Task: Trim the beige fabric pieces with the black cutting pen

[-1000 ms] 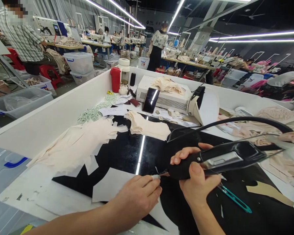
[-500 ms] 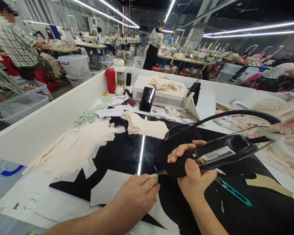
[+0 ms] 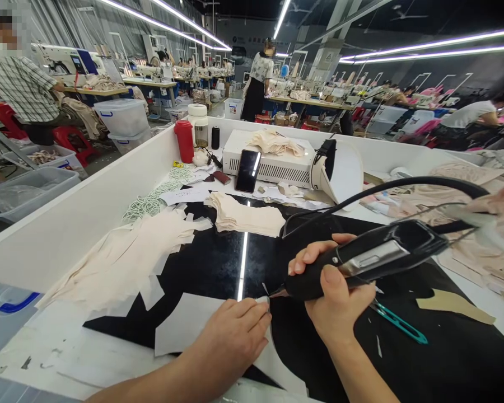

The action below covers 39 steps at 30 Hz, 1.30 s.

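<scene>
The right hand [image 3: 336, 302] is wrapped tight round the black handheld cutter [image 3: 361, 260], fingers over the top and thumb along the near side, with the tool's tip angled down to the left towards the black worktop [image 3: 210, 263]. The left hand [image 3: 235, 341] lies flat and low, its fingertips [image 3: 262, 310] pressed together on a small pale piece [image 3: 265, 301] that sits right at the tool's tip; the piece is too small and too covered to say for sure whether it is cloth or paper, or whether it is pinched or only held down. To do this well, the holding fingers should stay just behind the tip and not under it, keeping the piece taut against the surface, while the cutter hand steadies its wrist and lets the cord [image 3: 386, 190] arch free behind so it does not drag the tool aside. White paper sheets [image 3: 185, 324] lie beneath the left hand, a stack of cream fabric pieces [image 3: 246, 215] sits farther up the table, and a teal thread snip [image 3: 397, 323] lies just to the right of the wrist.
</scene>
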Each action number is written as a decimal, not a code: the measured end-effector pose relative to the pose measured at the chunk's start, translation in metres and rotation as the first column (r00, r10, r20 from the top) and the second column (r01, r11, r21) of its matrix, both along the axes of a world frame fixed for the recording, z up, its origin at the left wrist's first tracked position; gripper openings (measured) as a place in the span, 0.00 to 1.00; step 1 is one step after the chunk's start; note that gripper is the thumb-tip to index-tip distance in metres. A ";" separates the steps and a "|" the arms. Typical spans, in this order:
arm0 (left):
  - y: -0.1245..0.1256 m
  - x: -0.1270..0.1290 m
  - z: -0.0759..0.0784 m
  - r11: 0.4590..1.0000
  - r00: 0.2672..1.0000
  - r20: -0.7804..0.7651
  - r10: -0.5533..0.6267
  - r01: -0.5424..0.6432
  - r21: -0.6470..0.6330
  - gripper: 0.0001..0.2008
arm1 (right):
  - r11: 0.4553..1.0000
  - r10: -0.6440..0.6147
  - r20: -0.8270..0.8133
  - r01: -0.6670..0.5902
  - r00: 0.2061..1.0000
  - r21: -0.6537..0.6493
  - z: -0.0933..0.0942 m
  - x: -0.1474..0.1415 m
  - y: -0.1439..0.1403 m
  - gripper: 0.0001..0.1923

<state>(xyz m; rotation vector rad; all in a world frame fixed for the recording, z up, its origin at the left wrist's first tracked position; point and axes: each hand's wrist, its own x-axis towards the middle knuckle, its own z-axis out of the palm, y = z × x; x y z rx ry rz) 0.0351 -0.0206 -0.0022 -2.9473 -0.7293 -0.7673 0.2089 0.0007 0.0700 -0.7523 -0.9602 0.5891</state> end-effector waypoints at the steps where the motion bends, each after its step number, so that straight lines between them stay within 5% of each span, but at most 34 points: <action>1: 0.000 0.000 0.000 1.000 1.000 0.002 0.002 -0.002 0.004 0.11 | 1.000 0.003 0.000 -0.003 1.000 -0.004 0.000 0.000 0.000 0.19; 39: -0.002 0.001 -0.004 1.000 1.000 -0.023 -0.003 0.004 0.007 0.13 | 0.997 0.074 -0.040 -0.073 0.996 0.020 -0.003 -0.014 -0.003 0.17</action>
